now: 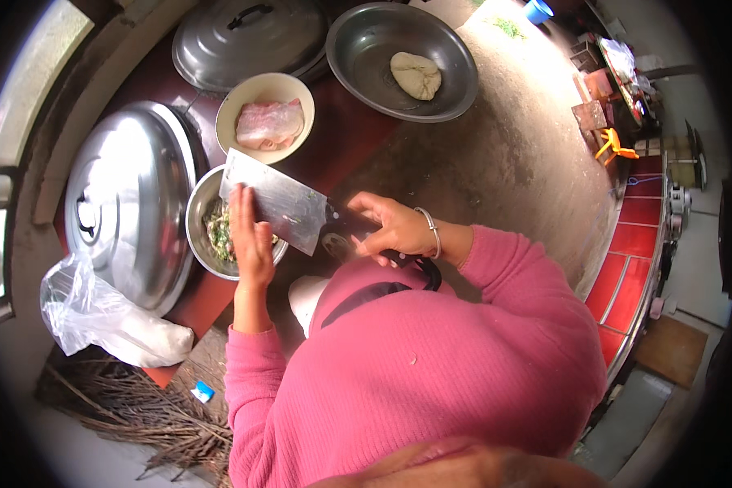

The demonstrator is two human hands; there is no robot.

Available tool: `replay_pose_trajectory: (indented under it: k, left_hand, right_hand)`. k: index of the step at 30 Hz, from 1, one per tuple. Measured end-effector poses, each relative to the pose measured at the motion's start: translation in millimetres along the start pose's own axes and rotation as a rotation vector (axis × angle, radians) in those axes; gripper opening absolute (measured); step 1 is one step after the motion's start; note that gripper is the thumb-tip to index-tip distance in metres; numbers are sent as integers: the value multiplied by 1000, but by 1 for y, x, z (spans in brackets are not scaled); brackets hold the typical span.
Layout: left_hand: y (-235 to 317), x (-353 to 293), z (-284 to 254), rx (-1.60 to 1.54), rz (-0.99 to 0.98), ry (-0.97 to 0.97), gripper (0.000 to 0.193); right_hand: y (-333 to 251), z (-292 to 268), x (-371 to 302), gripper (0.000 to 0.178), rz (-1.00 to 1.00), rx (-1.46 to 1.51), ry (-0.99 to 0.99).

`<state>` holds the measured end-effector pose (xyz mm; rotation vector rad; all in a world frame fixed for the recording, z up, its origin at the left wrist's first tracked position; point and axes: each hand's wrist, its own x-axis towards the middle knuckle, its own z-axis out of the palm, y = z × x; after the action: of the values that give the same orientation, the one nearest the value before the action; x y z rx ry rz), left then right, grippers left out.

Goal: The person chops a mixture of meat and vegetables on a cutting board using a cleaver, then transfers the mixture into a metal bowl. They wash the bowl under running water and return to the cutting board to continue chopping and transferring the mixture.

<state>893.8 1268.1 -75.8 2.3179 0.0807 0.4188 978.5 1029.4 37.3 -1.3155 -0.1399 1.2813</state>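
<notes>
My right hand (pixel 394 228), with a bracelet on its wrist, is closed round the dark handle of a cleaver (pixel 281 199). The broad blade tilts over a metal bowl (pixel 198 236) of chopped greenish filling (pixel 220 234). My left hand (pixel 253 244) is stretched out, its fingers straight and close together against the blade's left edge, above the bowl. The blade hides part of the filling. Just behind the metal bowl, a cream bowl (pixel 225 110) holds a pale pink slab of raw meat (pixel 268 124). A curved black piece below my right hand is hard to make out.
Two large metal lids (pixel 134 203) (pixel 256 45) lie on the red table (pixel 350 154). A wide grey basin (pixel 366 57) holds dough (pixel 416 76). A plastic bag (pixel 114 313) hangs over the table's near-left edge, above dry twigs (pixel 138 411). A red-tiled counter (pixel 630 264) stands right.
</notes>
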Motion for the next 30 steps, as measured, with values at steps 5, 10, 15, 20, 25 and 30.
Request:
replay_pose_trajectory:
  k: [5, 10, 15, 20, 25, 30]
  left_hand:
    - [-58, 4, -20, 236, -569, -139, 44]
    - [8, 1, -12, -63, 166, -180, 47]
    - [-31, 4, -22, 14, 79, -221, 49]
    - [-104, -30, -24, 286, 146, -214, 46]
    - [-93, -28, -25, 550, -31, -566, 42]
    - [-85, -28, -26, 275, 254, -120, 31]
  right_hand:
    - [15, 0, -13, 36, 6, -34, 79]
    - [36, 29, -25, 32, -19, -3, 174]
    - [58, 74, -46, 35, -53, 134, 259]
    - [89, 106, -79, 39, -190, 301, 449]
    - [123, 120, -123, 38, -215, 427, 723]
    - [166, 126, -172, 38, -386, 603, 925]
